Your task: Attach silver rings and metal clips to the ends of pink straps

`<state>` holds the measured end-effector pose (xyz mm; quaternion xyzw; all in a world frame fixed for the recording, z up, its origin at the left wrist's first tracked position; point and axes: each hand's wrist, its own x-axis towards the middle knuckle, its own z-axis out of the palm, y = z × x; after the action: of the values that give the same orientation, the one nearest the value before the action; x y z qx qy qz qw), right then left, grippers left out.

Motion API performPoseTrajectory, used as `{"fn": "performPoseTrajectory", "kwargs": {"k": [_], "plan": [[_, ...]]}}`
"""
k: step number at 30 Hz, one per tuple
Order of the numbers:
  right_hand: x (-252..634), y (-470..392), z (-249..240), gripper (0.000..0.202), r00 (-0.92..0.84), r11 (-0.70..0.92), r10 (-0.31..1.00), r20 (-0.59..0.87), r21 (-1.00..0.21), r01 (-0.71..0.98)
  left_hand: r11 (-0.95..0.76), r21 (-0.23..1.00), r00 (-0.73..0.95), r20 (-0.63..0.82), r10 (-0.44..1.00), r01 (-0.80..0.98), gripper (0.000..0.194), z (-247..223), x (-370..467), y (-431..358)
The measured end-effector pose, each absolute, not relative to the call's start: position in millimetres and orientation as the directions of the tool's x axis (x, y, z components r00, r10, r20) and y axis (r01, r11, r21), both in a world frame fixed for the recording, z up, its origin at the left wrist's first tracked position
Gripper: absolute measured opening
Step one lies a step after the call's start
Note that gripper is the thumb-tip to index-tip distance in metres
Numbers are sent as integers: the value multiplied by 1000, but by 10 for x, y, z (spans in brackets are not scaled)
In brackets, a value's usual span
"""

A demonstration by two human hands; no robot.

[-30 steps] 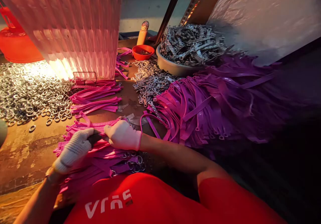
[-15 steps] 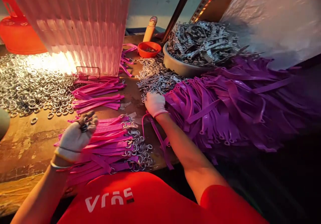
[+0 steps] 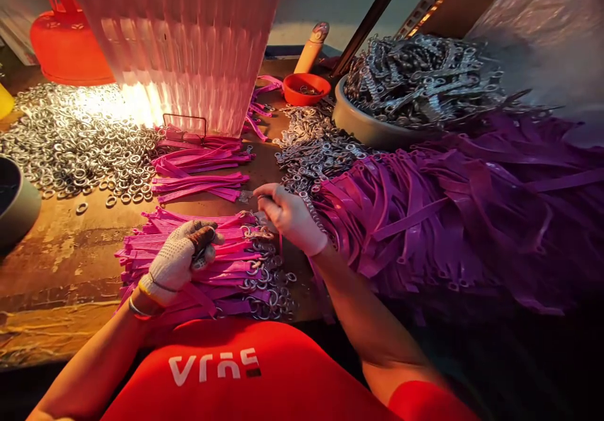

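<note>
My gloved left hand (image 3: 182, 257) is closed around small dark metal pieces, above a row of pink straps (image 3: 155, 238) with metal rings (image 3: 268, 282) at their right ends. My gloved right hand (image 3: 290, 216) has its fingers pinched just right of those straps; what lies between the fingertips is too small to make out. Right behind it lies a heap of small metal clasps (image 3: 314, 147). A large pile of purple straps (image 3: 401, 213) spreads to the right of my right hand.
Loose metal rings (image 3: 85, 150) cover the back left under a red lamp (image 3: 70, 46). A ribbed translucent panel (image 3: 189, 50) stands behind more pink straps (image 3: 202, 185). A red bowl (image 3: 306, 89) and a basin (image 3: 368, 125) heaped with metal parts are at the back.
My right hand has come away from the clasp heap, towards my left hand. My left hand has moved right and its fingers have turned inward. The whole view has shifted a little.
</note>
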<state>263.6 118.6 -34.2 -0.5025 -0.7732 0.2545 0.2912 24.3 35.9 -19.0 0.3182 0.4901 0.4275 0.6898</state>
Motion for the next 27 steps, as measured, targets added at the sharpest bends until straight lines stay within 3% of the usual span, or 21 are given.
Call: {"fn": "performPoseTrajectory", "kwargs": {"k": [3,8,12,15,18,21,23,27], "plan": [[2386,842,-152,25,-472,535,829,301,-675,508,415,888,157,-389,908,-199,35,-177,274,303],[2154,558,-56,37,-593,643,765,252,-349,681,500,782,165,-475,864,-372,26,-102,301,245],[2101,506,-17,34,-665,702,711,228,-171,692,543,726,241,-488,839,-422,18,-84,292,194],[2088,506,26,33,-744,763,645,176,-89,641,540,760,297,-455,840,-361,19,-95,280,160],[2098,502,53,30,-792,803,593,147,-34,595,452,857,251,-394,884,-248,22,-105,275,124],[2128,478,75,25,-767,785,615,182,-56,617,324,942,147,-310,939,-89,27,-93,277,80],[2148,464,92,26,-736,766,642,214,-140,628,236,972,108,-235,966,-2,30,-70,276,55],[2156,469,105,33,-661,691,717,219,-344,636,174,983,214,-181,960,50,35,11,264,53]]}}
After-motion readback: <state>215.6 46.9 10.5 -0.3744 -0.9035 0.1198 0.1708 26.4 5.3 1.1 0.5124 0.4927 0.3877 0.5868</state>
